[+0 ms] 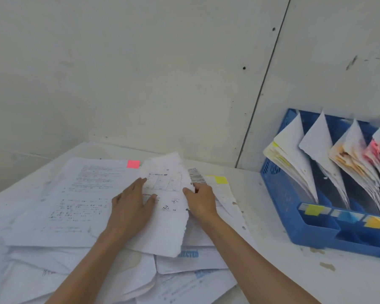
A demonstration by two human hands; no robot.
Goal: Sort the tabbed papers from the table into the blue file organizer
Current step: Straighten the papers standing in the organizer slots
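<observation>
While held mid-frame: right hand (203, 199) pinches torn sheet (169, 218) by its edge; left hand (133, 205) lies flat, fingers straight.
Risk: tugging rips it.

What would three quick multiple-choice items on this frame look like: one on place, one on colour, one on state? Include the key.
1. Relative to the paper pile, the blue file organizer stands:
A) to its left
B) to its right
C) on top of it

2. The tab at the top of the large printed sheet is:
A) green
B) blue
C) pink

3. The right hand:
A) pinches the edge of the torn sheet
B) lies flat on bare table
C) reaches into the organizer

Key:
1 B, since the organizer sits at the frame's right and the pile at centre-left.
2 C, since that tab is plainly pink.
3 A, since the thumb lies over the sheet's right edge with the fingers curled under it.
</observation>
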